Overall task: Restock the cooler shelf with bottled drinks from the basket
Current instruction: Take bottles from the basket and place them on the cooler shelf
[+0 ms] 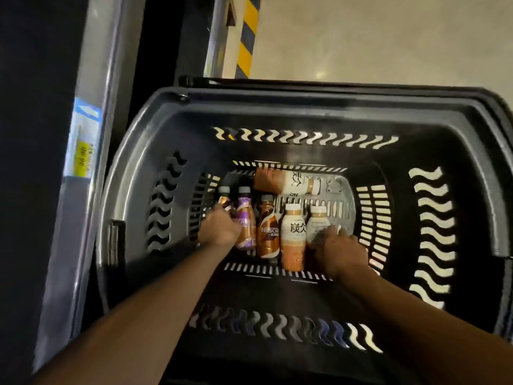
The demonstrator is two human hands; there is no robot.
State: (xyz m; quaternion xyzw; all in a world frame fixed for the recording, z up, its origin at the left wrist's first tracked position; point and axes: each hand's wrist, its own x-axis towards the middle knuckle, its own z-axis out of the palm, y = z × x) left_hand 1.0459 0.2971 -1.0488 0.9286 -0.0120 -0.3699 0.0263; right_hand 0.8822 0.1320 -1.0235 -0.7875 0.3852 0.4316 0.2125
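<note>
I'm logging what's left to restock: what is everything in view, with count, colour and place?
basket: one, black with wavy slots, middle of view
grey-capped bottles: three, two brown, one purple-labelled, side by side on the basket bottom, left
cream-capped bottles: three, cream and tan, two beside the grey-capped ones, one crosswise behind the row
metal frame: one, grey, left of the basket
sticker: one, blue and yellow, on the metal frame
striped post: one, yellow and black, beyond the basket
floor: beige, far side
left hand: grips the leftmost grey-capped bottle
right hand: curled over the rightmost cream-capped bottle
</note>
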